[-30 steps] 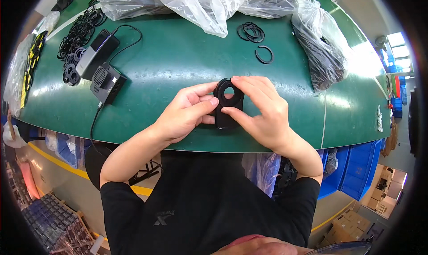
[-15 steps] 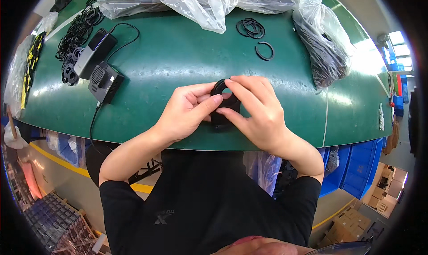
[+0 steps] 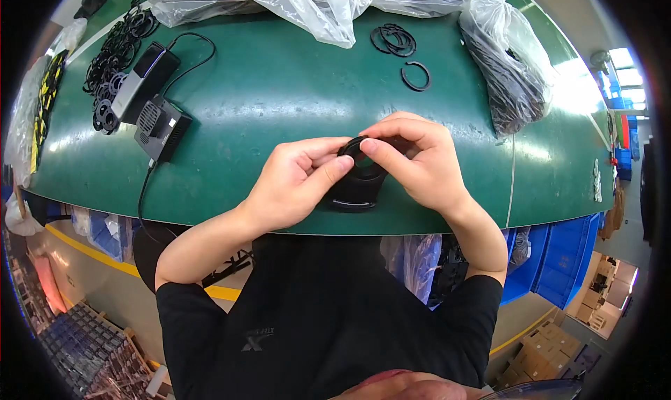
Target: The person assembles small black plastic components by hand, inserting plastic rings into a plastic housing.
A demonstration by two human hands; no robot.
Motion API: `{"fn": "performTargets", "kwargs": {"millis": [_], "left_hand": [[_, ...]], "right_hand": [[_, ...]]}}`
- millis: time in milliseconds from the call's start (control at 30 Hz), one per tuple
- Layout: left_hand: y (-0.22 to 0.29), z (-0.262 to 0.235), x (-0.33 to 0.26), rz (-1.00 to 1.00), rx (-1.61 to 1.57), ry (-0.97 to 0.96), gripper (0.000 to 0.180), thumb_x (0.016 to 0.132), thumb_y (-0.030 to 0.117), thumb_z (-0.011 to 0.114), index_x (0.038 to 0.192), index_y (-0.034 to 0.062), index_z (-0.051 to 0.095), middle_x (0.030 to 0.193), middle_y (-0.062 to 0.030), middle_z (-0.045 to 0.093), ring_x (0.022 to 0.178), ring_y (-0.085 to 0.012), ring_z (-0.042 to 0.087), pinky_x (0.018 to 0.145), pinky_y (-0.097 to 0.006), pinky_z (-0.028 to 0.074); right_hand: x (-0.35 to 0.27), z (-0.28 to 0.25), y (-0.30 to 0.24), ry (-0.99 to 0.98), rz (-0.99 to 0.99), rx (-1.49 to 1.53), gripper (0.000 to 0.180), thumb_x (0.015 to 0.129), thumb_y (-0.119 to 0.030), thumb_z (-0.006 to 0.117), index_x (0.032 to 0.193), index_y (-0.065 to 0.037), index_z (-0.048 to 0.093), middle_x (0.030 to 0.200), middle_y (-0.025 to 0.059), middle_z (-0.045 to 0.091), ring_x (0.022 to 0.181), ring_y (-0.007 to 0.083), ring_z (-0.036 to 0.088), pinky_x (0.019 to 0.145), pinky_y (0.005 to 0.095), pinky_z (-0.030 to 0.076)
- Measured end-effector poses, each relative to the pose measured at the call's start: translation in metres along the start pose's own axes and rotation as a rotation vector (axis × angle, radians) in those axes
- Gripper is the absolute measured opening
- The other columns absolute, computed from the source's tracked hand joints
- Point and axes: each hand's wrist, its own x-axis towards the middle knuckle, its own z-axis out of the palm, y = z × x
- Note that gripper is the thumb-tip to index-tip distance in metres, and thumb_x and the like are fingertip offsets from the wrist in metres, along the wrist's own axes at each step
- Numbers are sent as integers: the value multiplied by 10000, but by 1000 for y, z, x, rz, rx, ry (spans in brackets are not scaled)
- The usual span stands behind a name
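Close to the near edge of the table, both hands grip a black part [image 3: 355,192] with a round opening and a wider, curved lower body. My left hand [image 3: 290,183] pinches the left side of its round rim between thumb and fingers. At the upper right of that rim, the thumb and fingertips of my right hand [image 3: 426,164] press together. Whether a separate ring lies in the rim is too dark to tell. Beyond the hands lie a split black ring [image 3: 428,82] and several stacked black rings [image 3: 397,42].
At left, a dark boxy device [image 3: 164,129] with cables stands on the green table [image 3: 279,85], beside a heap of black rings [image 3: 122,47]. Clear plastic bags [image 3: 307,12] line the back. A filled bag [image 3: 510,85] lies at right. Blue bins [image 3: 559,260] sit below the table.
My right thumb has moved up from the part's lower side to its upper rim. The part has tilted and sits slightly lower, with more of its lower body showing.
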Motion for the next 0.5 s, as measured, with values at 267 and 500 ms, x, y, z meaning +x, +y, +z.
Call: {"fn": "performTargets", "kwargs": {"millis": [267,500], "left_hand": [[-3,0,-2,12,125,66,228,921,83,518,1058,-68,621,791,-4,634,723,-30,510,625,-192,434],[-6,1,-1,18,65,43,227,916,86,522,1053,-63,626,758,20,617,673,-16,475,561,-184,396]], "right_hand": [[0,5,9,16,29,44,168,782,-120,698,882,13,675,793,59,641,678,84,580,614,222,473],[-1,7,-2,-62,239,167,128,821,-47,650,886,62,637,805,58,627,734,106,626,662,221,496]]}}
